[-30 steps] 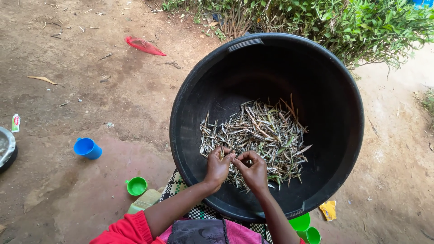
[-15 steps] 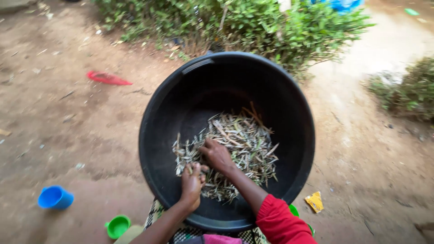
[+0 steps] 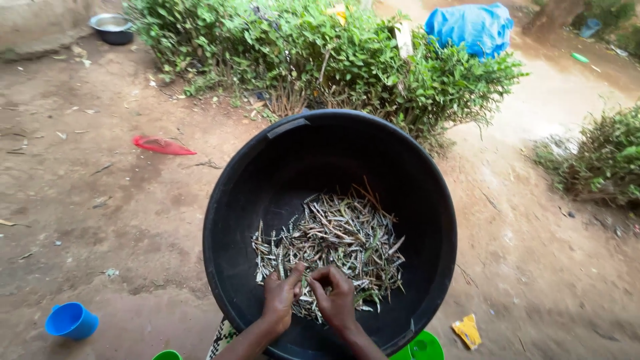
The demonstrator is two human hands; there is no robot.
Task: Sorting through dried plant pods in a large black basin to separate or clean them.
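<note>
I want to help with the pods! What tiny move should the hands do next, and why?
Probably pull the pinched pod apart. The left hand and right hand meet fingertip to fingertip on it, above the pile of thin pods in the black tub.

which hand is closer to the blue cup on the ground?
Left. The left hand is in the black basin, on the side toward the blue cup. The right hand sits just beyond it, farther from the cup.

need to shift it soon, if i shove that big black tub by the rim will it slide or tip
Probably slides: the black tub looks wide, low and sits flat on the dirt. Likely light, holding only a thin heap of dry pods. Its thin plastic rim may flex.
</note>
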